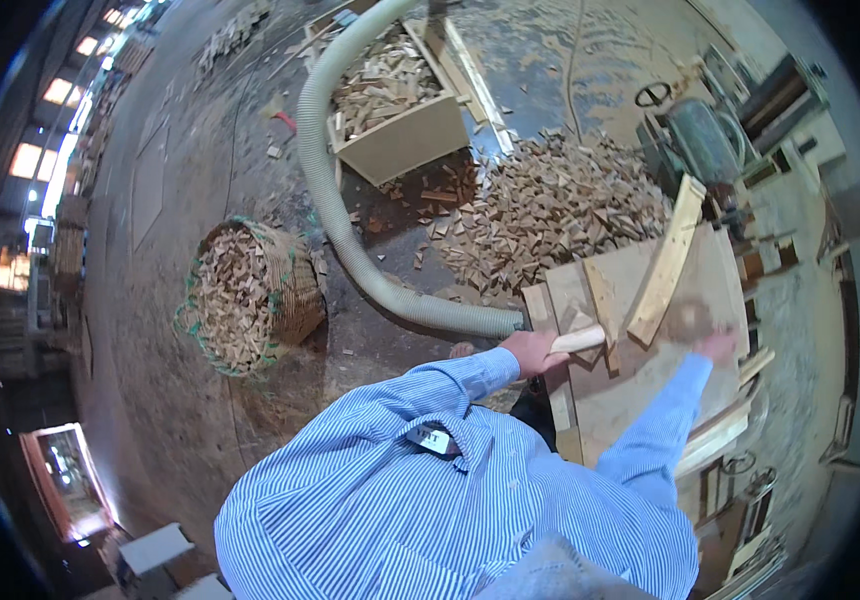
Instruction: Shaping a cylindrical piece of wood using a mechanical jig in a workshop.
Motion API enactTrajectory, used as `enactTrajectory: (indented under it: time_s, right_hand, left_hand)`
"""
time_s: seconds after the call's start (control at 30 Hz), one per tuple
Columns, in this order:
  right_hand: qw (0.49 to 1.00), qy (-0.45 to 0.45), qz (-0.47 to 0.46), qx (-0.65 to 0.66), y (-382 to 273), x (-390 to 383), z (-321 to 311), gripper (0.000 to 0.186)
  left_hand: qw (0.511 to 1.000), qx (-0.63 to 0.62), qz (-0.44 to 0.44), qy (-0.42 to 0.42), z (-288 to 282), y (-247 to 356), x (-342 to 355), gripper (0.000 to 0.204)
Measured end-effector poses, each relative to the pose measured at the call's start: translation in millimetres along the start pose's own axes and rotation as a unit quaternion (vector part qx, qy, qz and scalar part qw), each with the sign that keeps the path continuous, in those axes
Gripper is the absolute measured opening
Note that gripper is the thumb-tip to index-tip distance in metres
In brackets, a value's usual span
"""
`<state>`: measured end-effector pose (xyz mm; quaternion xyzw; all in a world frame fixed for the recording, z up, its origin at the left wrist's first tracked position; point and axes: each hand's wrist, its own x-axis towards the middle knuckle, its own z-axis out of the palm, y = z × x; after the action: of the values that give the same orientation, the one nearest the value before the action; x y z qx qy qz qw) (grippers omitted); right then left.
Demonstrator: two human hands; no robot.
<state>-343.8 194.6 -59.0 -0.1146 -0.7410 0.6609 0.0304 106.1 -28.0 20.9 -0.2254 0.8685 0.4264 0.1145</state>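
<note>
My left hand (533, 353) is closed around the end of a pale, short wooden piece (578, 340) at the left side of a wooden worktable (640, 400). Beyond that piece lie a small wood offcut (577, 318) and a narrow wooden strip (604, 312). A longer, slightly curved wooden board (668, 262) slants across the table's far part, its far end past the edge. Over the table's right side is my right hand (716, 346), smeared by motion. Its fingers cannot be made out.
A ribbed hose (335, 190) curves down to the table's left side. Past the table spreads a heap of wood offcuts (560, 205), near a green machine (705, 140). A wooden bin (405, 140) and a woven basket (293, 290), both filled with offcuts, stand to the left.
</note>
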Motion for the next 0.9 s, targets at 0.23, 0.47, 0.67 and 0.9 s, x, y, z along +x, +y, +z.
enactTrajectory:
  time_s: [0.23, 0.47, 0.67, 0.9]
  right_hand:
    - [0.919, -0.34, -0.196, -0.037, -109.4, -214.7, 129.6, 0.047]
    - [0.814, -0.33, -0.42, -0.227, -128.9, -378.6, 76.1, 0.055]
    - [0.866, -0.173, -0.276, -0.379, -62.8, -399.3, -90.6, 0.056]
    - [0.841, -0.071, -0.289, -0.451, -10.5, -409.8, -200.3, 0.057]
  left_hand:
    - [0.999, 0.005, -0.032, -0.005, 2.0, -14.5, -29.4, 0.056]
    - [0.999, -0.01, 0.024, 0.03, 11.9, -31.0, -42.8, 0.056]
    - [0.998, -0.025, 0.005, 0.061, -0.6, -42.8, -50.6, 0.059]
    - [0.997, 0.018, 0.009, 0.068, 21.0, -42.0, -41.8, 0.06]
